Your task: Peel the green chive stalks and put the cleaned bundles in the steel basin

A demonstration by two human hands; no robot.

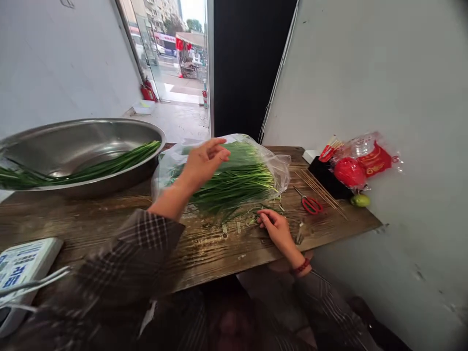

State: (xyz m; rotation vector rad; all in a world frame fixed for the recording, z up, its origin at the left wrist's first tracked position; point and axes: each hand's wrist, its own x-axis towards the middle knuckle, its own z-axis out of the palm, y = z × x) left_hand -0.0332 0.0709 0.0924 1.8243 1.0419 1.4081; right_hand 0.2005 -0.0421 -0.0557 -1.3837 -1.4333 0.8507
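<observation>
A thick pile of garlic chives point(237, 183) lies on the wooden table, partly inside a clear plastic bag point(281, 168). Over the bag's left side hangs my left hand point(204, 160), raised, with thumb and forefinger apart and nothing between them. Closer to the table's front edge is my right hand point(277, 228), its fingers pinched together beside scattered chive scraps point(252, 210). Whatever is between those fingertips is too small to make out. More garlic chives point(120, 161) lie in a large steel basin point(109, 127) on the left.
Red-handled scissors point(312, 204) and thin wooden skewers point(321, 189) lie to the right. Behind them stands a black box point(326, 179) by a red package point(350, 171), with a green fruit point(360, 200) alongside. A white device point(27, 265) sits at front left. The wooden table point(219, 256) is wet.
</observation>
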